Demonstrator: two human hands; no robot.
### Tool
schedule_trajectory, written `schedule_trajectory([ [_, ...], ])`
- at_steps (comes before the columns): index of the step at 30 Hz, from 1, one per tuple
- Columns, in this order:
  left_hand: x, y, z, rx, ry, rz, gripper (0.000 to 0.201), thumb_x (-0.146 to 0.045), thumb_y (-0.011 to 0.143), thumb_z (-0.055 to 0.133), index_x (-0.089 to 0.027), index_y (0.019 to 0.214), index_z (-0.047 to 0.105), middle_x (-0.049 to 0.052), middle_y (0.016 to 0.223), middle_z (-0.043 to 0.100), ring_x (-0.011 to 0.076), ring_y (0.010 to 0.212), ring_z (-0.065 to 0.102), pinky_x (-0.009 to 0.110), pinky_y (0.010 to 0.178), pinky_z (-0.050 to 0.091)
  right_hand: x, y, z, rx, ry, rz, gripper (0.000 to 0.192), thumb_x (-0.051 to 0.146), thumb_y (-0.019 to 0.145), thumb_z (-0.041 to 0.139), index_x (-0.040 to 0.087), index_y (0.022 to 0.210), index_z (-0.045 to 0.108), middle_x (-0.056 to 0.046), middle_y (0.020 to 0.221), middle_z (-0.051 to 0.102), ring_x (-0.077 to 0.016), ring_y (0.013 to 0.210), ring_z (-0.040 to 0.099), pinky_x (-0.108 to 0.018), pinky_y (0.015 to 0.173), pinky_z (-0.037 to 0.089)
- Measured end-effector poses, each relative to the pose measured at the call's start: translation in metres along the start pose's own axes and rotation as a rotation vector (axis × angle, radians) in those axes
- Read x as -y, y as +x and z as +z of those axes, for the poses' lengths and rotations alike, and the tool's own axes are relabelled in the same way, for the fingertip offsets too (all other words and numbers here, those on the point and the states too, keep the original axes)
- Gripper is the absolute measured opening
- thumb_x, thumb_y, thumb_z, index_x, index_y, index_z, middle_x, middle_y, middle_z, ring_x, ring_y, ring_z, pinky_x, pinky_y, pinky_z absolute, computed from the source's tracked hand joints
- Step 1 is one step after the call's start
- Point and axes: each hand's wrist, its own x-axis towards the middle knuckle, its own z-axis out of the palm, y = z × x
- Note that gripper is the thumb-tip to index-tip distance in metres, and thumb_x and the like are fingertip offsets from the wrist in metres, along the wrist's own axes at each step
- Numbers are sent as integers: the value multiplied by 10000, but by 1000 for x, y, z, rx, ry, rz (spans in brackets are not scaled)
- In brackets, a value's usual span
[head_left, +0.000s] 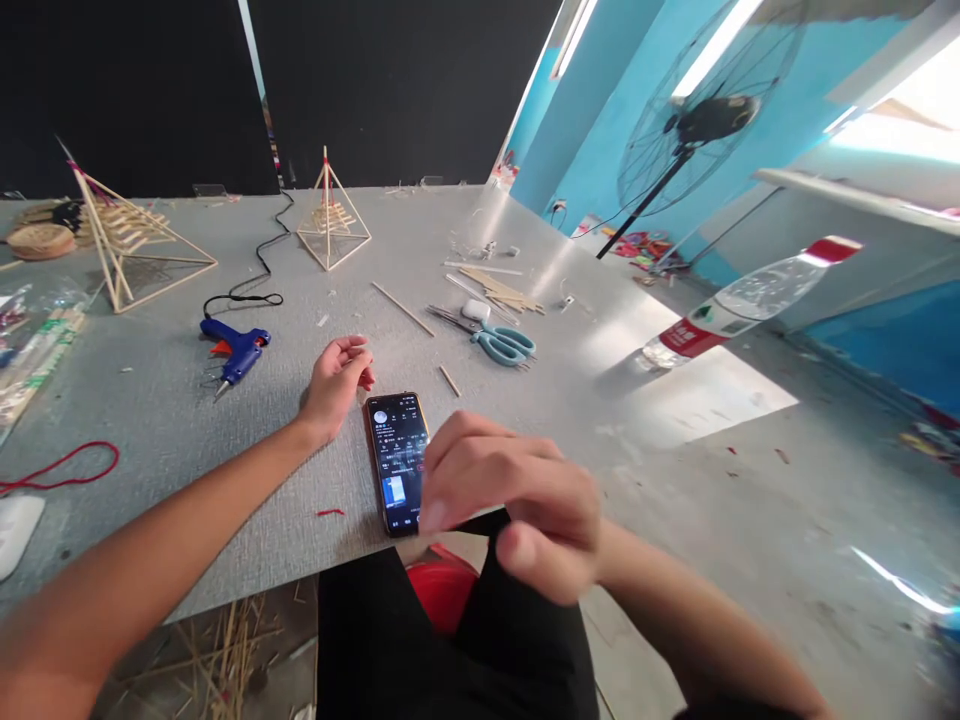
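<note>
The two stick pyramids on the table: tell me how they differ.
The left pyramid looks larger and leans tilted, its long pole slanting up to the left; the middle pyramid looks smaller and stands upright. The left one lies by a woven disc; the middle one stands beside the black cord. Both are pale stick frames with stacked slats inside.

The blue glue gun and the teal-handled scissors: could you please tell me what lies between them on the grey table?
In the head view, a long thin wooden stick lies between the blue glue gun and the teal-handled scissors, on bare grey table.
</note>
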Motion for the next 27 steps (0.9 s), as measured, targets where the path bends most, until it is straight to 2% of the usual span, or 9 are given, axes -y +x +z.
schedule_trajectory([
  [2,-2,-2,1,5,-13,-8,281,-239,783,717,-202,1039,608,-50,797,603,58,605,572,241,587,476,-14,-27,8,-98,-22,120,325,419,1102,430,255,1156,706,-53,981,747,-203,913,686,-401,865,578],
  [4,-1,-2,1,19,-17,-12,275,-232,788,717,-195,1042,617,-46,816,601,55,606,579,235,589,483,-19,-65,18,-105,-164,238,356,439,1084,424,266,1224,702,-85,1174,720,-251,1081,653,-480,972,549],
  [7,1,-1,0,33,-12,-13,262,-223,805,710,-197,1052,627,-39,825,599,57,615,585,230,591,484,-18,-117,34,-72,-351,376,447,499,1071,385,285,1313,694,-103,1545,505,-341,1379,478,-609,1149,426],
  [9,1,-1,0,37,-9,-15,253,-219,811,707,-199,1051,631,-39,811,593,63,616,586,231,587,481,-15,-136,45,-24,-396,420,449,497,1061,399,307,1349,686,-69,1683,332,-376,1482,352,-639,1187,379],
  [14,-5,-3,2,32,-15,-31,214,-183,807,671,-201,1016,629,-47,751,572,69,595,570,233,574,469,-13,-138,57,59,-434,437,438,466,997,521,344,1388,673,-19,1756,185,-406,1528,290,-628,1196,384],
  [19,-4,-2,2,29,-18,-27,234,-195,808,665,-191,1039,627,-41,754,583,72,597,575,230,565,465,-12,-132,53,73,-456,399,418,415,972,557,326,1362,681,-16,1768,183,-414,1546,284,-619,1198,376],
  [23,5,4,-1,55,-7,-19,264,-211,798,684,-202,1055,625,-39,767,594,76,607,581,230,567,473,20,-119,55,-150,-173,448,448,375,956,525,344,1394,615,-71,1578,527,-386,1445,481,-637,1152,444],
  [25,9,7,-3,66,-3,-6,294,-210,781,702,-214,1065,626,-40,776,600,79,614,585,232,571,482,47,-103,63,-222,189,540,617,418,934,535,370,1538,418,-81,1420,668,-341,1303,635,-566,1038,567],
  [27,10,10,-3,67,-9,6,297,-207,770,707,-217,1057,630,-40,766,599,81,611,585,235,569,488,74,-84,76,-171,586,640,858,473,890,595,369,1626,168,-90,1353,727,-312,1164,733,-479,927,632],
])
